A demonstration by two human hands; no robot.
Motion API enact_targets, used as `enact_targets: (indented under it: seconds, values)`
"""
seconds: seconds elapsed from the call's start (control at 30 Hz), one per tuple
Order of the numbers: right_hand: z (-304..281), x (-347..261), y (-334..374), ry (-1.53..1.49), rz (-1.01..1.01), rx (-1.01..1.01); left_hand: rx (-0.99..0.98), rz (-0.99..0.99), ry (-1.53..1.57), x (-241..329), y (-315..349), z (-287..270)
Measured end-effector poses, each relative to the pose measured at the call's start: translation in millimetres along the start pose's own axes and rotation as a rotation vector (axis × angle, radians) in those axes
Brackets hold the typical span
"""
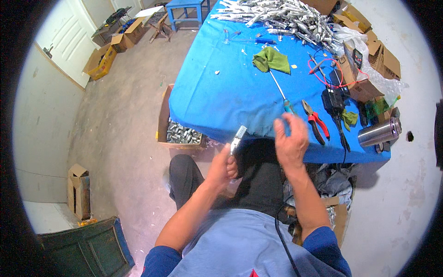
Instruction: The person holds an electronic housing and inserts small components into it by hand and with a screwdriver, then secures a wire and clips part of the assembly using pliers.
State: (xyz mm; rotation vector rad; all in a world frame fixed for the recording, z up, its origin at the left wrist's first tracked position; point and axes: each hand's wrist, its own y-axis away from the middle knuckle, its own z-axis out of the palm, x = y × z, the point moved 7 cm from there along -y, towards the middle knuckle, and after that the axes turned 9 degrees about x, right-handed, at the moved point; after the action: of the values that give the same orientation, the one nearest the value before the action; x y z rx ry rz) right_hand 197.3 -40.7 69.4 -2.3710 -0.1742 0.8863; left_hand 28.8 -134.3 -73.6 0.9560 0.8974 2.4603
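A: What did the surface and the room look like?

B: The worktop [203,60] wore a blue cloth [207,99] and filled the upper centre and right of the frame. At its top lay a heap of silvery parts [286,18]. A bare floor [124,115] stretched along the left, with a white door [69,37] in the upper left. A pale wall [401,184] stood at the right.

A: And where was the white and silver piece [237,140]?

B: It was at the centre of the frame, by the near edge of the worktop, gripped in the closed fingers of the left hand [221,168]. Its long axis was steep, running from lower left to upper right. The free end pointed to the top of the frame, leaning a little rightward.

A: How was the right hand [292,143]?

B: Its fingers were parted and softly curled, rather blurred, just below the handle of a screwdriver [277,87]. Whether they touched it, I could not tell. The shaft reached up to a green cloth [272,60], and red-handled pliers [315,121] lay to the right.
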Motion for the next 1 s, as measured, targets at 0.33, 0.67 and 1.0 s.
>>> enact_targets:
  seconds: [0.33, 0.67, 1.0]
  values:
    - [41, -20, 110, -0.730, 0.670, -0.572, -0.143, -0.064, -0.137, -35, 30, 22]
    - [-45, -38, 92, -0.357, 0.239, -0.805, -0.279, 0.022, -0.385, -67, 46, 2]
    - [-69, -46, 143, -0.105, -0.126, -1.340, -0.386, 0.003, -0.476, -84, 59, -7]
